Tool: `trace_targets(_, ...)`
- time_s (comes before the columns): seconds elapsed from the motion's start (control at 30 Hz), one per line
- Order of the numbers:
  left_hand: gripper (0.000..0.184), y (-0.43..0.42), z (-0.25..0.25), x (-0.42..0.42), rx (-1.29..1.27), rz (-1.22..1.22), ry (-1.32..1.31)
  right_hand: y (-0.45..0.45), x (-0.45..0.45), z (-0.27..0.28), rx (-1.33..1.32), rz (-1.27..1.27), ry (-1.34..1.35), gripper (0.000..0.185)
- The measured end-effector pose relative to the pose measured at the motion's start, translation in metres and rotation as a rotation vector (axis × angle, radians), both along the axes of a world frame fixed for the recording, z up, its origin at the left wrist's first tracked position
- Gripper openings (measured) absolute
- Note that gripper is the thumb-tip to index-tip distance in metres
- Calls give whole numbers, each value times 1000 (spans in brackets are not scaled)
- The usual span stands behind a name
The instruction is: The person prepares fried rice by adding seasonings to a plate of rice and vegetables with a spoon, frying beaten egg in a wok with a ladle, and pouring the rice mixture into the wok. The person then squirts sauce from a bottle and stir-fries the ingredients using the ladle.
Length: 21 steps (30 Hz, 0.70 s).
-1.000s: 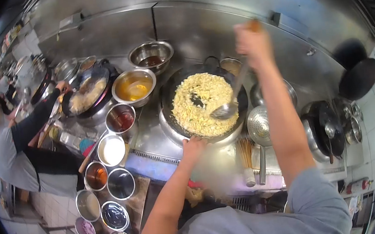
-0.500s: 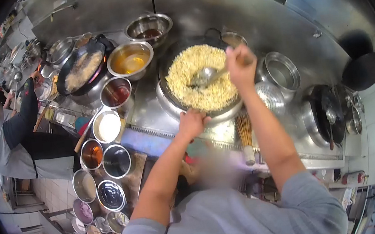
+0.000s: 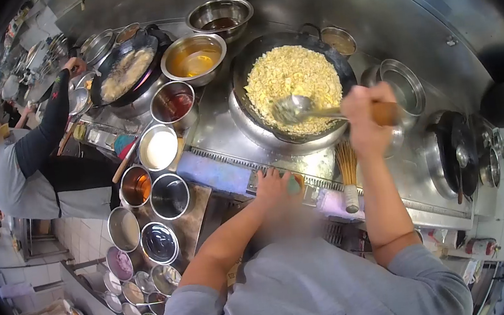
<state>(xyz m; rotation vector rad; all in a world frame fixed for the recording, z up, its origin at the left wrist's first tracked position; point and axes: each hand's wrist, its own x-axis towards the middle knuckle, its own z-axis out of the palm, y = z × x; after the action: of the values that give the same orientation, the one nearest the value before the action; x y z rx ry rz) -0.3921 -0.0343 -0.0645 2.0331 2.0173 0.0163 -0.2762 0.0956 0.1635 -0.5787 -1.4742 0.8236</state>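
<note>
A large black wok [image 3: 241, 75] holds a heap of yellow fried rice [image 3: 296, 81]. My right hand [image 3: 371, 116] is wrapped round the wooden-ended handle of a metal ladle [image 3: 293, 109], whose bowl rests in the rice near the wok's lower left. My left hand [image 3: 273, 186] is off the wok, at the stove's front edge beside a greenish thing, perhaps a cloth; its fingers are spread. A bamboo brush [image 3: 348, 174] lies between my two forearms, by the front edge.
Left of the wok stand a bowl of yellow liquid [image 3: 194, 61] and several seasoning pots [image 3: 159, 148]. A co-worker [image 3: 23, 165] reaches toward another wok [image 3: 124, 75] at the far left. On the right are a metal pot [image 3: 404, 87] and dark woks [image 3: 450, 153].
My left hand has left the wok rim and come down to the stove's front edge. My right hand has lowered, and the ladle has swept through the rice toward the near side.
</note>
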Motion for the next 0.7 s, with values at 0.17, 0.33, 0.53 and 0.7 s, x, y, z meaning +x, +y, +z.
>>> trace_targets(0.17,71,-3,48,-45,12,181,-144,42,6,-48,-30,48,-29,29)
trace_targets(0.33,70,-31,-7,-126,119,474,-15,29,11,-45,21,81,-62,28)
trace_targets(0.53,74,-49,-26,-121,66,532,4,16,7,-45,68,78,-121,26)
trace_targets(0.7,84,-59,-13,-35,362,-50,-133,25,14,-55,99,87,-106,24)
